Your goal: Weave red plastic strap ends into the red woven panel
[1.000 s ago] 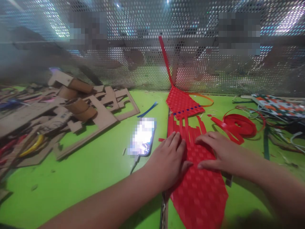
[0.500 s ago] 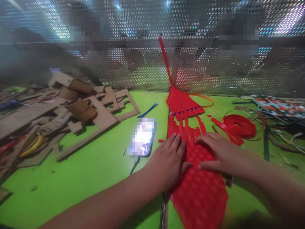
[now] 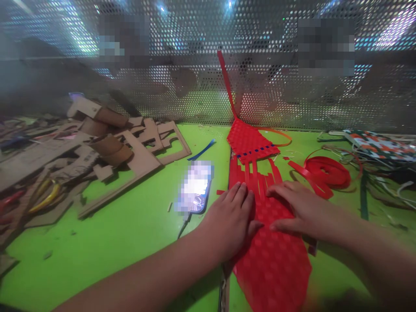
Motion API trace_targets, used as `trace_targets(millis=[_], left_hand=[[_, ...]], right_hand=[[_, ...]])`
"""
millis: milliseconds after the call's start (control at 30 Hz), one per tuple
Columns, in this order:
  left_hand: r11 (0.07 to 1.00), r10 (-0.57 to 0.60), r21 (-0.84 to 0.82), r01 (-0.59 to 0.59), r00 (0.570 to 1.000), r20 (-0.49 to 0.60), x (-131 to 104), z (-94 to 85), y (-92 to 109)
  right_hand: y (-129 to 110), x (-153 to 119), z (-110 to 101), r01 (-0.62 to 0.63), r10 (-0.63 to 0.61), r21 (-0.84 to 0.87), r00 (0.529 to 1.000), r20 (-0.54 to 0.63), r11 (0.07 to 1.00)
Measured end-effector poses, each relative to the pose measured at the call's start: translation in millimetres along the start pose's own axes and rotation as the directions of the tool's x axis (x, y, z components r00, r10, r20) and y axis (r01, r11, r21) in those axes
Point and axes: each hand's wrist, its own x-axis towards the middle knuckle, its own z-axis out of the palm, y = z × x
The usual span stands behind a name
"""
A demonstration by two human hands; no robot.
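Note:
A red woven strip piece lies lengthwise in front of me, its loose strips fanning out at the far end. My left hand rests flat on its left edge, fingers together and stretched forward. On the right edge is my right hand, thumb and fingers spread apart and touching the weave. Beyond the loose strips sits a smaller red woven section with a dark blue strip threaded across it. From its tip a red strip sticks up against the mesh. What lies under my palms is hidden.
Left of my hands a lit phone with a cable lies on the green table. Cardboard scraps pile up at the left. A red strip coil and a multicoloured woven piece are at the right. Perforated mesh closes the back.
Both hands stay in the same place on the red woven piece. Only a very slight shift of the camera view shows.

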Motion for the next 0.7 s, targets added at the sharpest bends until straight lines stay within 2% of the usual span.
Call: trace_targets(millis=[133,233,267,333,433,533,633,700], left_hand=[[0.999,-0.029,-0.016,0.028,0.999,-0.036,3.4,-7.8,-0.2],[0.983,-0.17,0.054,0.175,0.981,-0.092,4.9,-14.6,-8.6],[0.961,-0.249,0.095,0.259,0.963,-0.105,4.9,-16.7,-13.8],[0.87,-0.431,0.19,0.454,0.89,-0.15,4.7,-21.1,-26.7],[0.732,-0.617,0.261,0.63,0.775,-0.138,5.2,-27.9,-45.7],[0.691,-0.682,0.257,0.676,0.727,-0.077,7.5,-32.7,-56.6],[0.684,-0.697,0.247,0.686,0.715,-0.054,9.8,-33.3,-60.8],[0.702,-0.679,0.227,0.675,0.73,-0.071,10.7,-32.1,-62.6]], right_hand=[[0.6,0.4,-0.8,-0.01,0.01,0.008,1.0,0.01,1.0],[0.0,0.5,-2.2,-0.022,0.022,0.013,1.0,0.013,1.0],[-0.6,0.4,-2.8,-0.028,0.028,0.018,1.0,0.014,0.999],[-2.0,0.1,-4.3,-0.039,0.038,0.028,0.999,0.021,0.999],[-4.1,-0.8,-6.4,-0.039,0.038,0.038,0.999,0.033,0.998],[-5.5,-1.5,-7.6,-0.041,0.039,0.04,0.998,0.041,0.998],[-4.8,-1.8,-7.4,-0.041,0.04,0.04,0.998,0.047,0.998],[-3.0,-1.8,-6.4,-0.034,0.033,0.035,0.999,0.038,0.999]])
